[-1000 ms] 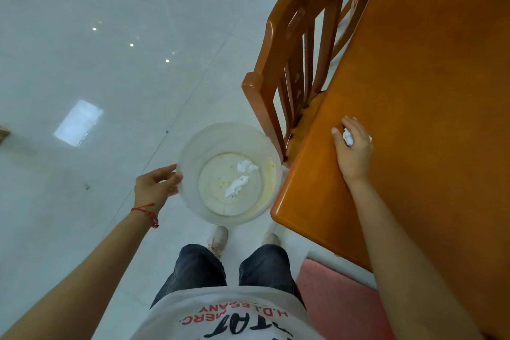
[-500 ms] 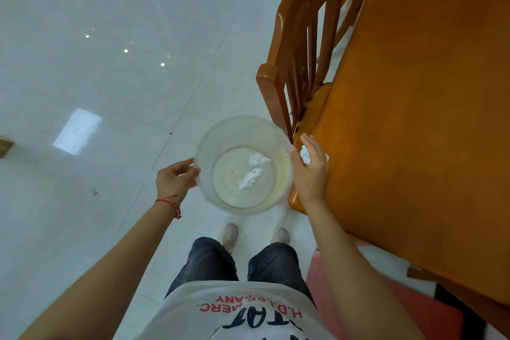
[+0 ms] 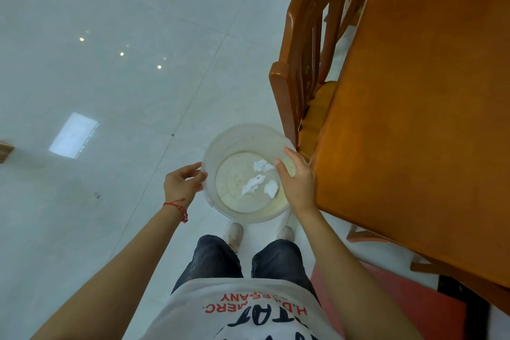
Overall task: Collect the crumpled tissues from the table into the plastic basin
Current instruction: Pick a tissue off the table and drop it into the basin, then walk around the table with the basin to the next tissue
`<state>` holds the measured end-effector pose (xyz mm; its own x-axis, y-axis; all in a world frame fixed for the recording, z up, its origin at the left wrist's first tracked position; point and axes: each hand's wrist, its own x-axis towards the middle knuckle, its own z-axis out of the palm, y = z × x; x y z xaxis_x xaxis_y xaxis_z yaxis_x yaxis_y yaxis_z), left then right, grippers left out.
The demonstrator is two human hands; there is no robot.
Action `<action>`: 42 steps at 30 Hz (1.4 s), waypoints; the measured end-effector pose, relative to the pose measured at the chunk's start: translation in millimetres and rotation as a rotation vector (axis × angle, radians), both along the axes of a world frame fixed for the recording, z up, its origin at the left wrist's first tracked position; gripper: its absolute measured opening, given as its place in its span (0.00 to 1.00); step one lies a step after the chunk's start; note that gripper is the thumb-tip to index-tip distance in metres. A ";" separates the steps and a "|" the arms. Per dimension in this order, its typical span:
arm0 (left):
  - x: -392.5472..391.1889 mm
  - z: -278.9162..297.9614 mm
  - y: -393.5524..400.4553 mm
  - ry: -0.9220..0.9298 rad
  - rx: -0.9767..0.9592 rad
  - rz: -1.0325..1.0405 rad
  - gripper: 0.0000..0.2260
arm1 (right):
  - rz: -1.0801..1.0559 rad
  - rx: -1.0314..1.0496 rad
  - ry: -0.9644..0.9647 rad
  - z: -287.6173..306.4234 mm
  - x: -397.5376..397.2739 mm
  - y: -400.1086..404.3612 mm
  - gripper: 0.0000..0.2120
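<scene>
Gripping basin [image 3: 220,143] rim: left hand [image 3: 182,183] | right hand [image 3: 296,178] spread, empty, over three tissues [image 3: 252,184]

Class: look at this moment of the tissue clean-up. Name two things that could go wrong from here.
1. The left hand alone pinches the plastic basin by its rim in mid-air; it might tip or slip, spilling the three tissues.
2. The right hand hovers open over the basin beside the table edge; pulling back could knock the rim.
</scene>
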<state>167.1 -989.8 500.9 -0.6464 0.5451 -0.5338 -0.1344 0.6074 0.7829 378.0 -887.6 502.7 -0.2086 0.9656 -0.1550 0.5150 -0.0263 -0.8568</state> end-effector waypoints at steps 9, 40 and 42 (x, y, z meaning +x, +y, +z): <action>-45.3 -0.8 -24.5 -0.036 0.012 -0.095 0.12 | -0.078 -0.010 -0.049 1.9 -7.3 -38.3 0.18; 25.1 15.4 -100.2 -0.108 0.096 -0.634 0.13 | -0.685 -0.262 0.200 6.3 105.1 -251.8 0.11; 45.0 17.2 -103.8 -0.111 0.106 -0.688 0.14 | -0.744 -0.245 0.214 8.6 122.3 -268.5 0.11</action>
